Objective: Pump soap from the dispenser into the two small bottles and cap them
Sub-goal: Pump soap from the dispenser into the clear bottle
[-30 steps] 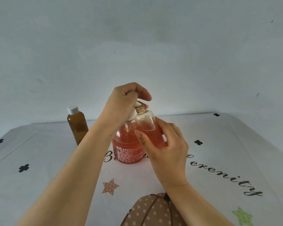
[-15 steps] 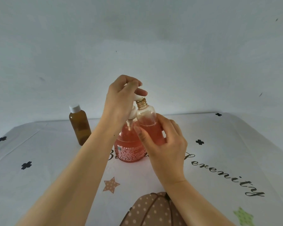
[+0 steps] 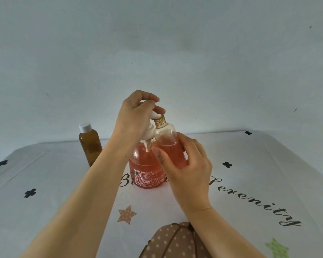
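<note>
left hand [image 3: 138, 116] curled over pump head of soap dispenser [image 3: 147, 170] at table centre, right hand [image 3: 188, 170] grips small clear bottle [image 3: 167, 144], tilted, mouth at nozzle, pump head mostly hidden, soap flow unclear, capped brown bottle [image 3: 90, 144] far left, both grips same as 0.5 s ago

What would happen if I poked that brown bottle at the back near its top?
The brown bottle is tall and narrow and stands upright on the tablecloth, so it would probably tip rather than slide. Its body looks round, so once down it may roll. The white cap is on, so it likely wouldn't spill.
</note>
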The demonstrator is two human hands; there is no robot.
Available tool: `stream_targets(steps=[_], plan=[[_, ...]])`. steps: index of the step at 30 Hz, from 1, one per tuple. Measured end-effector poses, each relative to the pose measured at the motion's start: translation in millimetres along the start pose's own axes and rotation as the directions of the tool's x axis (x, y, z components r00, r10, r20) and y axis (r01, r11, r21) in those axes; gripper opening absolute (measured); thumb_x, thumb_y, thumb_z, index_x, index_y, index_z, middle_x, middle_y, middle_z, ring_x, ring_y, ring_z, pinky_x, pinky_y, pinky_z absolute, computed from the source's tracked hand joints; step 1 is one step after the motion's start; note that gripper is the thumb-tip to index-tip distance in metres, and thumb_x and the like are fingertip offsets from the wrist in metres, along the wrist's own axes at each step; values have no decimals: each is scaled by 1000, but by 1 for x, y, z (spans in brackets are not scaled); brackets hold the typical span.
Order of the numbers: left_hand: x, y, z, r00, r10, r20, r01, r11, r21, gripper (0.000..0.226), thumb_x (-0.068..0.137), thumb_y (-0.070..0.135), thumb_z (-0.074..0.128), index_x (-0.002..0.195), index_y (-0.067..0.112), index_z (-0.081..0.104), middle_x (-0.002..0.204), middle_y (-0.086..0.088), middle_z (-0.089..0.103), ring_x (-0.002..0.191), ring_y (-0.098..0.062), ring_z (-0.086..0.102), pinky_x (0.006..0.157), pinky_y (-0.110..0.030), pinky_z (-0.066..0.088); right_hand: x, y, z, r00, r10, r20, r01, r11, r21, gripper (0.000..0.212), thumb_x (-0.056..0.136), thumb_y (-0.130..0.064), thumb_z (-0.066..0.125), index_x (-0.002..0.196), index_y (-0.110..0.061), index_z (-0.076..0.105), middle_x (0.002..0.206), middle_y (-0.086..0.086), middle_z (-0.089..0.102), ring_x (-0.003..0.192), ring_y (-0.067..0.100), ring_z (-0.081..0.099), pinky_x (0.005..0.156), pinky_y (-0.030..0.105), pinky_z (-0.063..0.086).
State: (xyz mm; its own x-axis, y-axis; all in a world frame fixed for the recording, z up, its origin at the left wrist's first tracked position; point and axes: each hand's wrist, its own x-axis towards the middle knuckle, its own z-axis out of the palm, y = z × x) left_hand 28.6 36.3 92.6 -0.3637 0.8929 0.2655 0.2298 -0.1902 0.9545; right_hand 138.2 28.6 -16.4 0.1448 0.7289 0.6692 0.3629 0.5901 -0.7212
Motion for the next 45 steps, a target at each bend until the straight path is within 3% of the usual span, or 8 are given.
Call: stream_targets(steps=[18, 26, 31, 35, 40, 45], plan=[[0, 0, 2, 995, 25, 101, -28, 999, 30, 35, 86, -4, 33, 90, 9, 65, 76, -5, 74, 63, -12, 66, 70, -38, 55, 0, 1, 0, 999, 31, 18, -31, 1000, 0, 56, 75, -69, 62, 115, -30, 65, 99, -17, 64, 93, 9, 62, 76, 35, 55], [0, -5, 2, 985, 33, 166, -58, 987, 150, 39, 85, -1, 32, 79, 14, 67, 77, 0, 75, 87, -32, 68, 77, -49, 55, -3, 4, -5, 999, 30, 32, -29, 999, -32, 59, 74, -70, 62, 113, -26, 68, 98, -14, 65, 92, 12, 62, 75, 39, 55], [0, -4, 2, 984, 39, 172, -70, 982, 178, 40, 85, -1, 32, 75, 15, 68, 78, 4, 75, 82, -20, 70, 73, -38, 55, -3, 3, -6, 999, 33, 31, -32, 999, -26, 57, 74, -68, 62, 110, -25, 68, 97, -15, 65, 91, 12, 62, 76, 37, 55], [-1, -5, 3, 986, 50, 160, -79, 981, 176, 38, 84, -1, 33, 77, 13, 68, 78, 4, 75, 86, -23, 69, 77, -42, 56, -3, 2, -6, 998, 47, 41, -46, 999, -28, 59, 73, -71, 60, 110, -26, 68, 97, -15, 65, 92, 10, 61, 78, 34, 54], [-1, -4, 5, 999, 23, 42, -26, 998, 53, 33, 85, -1, 35, 81, 13, 64, 78, -4, 74, 71, -19, 67, 53, -29, 50, 1, 1, -1, 999, 34, 23, -34, 999, -11, 57, 75, -69, 61, 114, -27, 66, 98, -15, 65, 93, 9, 61, 78, 33, 53], [-2, 0, 2, 999, 31, 21, -30, 999, -23, 19, 91, 9, 47, 90, 14, 65, 79, -4, 75, 76, -21, 68, 81, -49, 54, 1, 1, 0, 1000, 1, 11, -1, 1000, -2, 56, 77, -68, 61, 115, -28, 65, 98, -15, 64, 92, 9, 62, 76, 30, 53]])
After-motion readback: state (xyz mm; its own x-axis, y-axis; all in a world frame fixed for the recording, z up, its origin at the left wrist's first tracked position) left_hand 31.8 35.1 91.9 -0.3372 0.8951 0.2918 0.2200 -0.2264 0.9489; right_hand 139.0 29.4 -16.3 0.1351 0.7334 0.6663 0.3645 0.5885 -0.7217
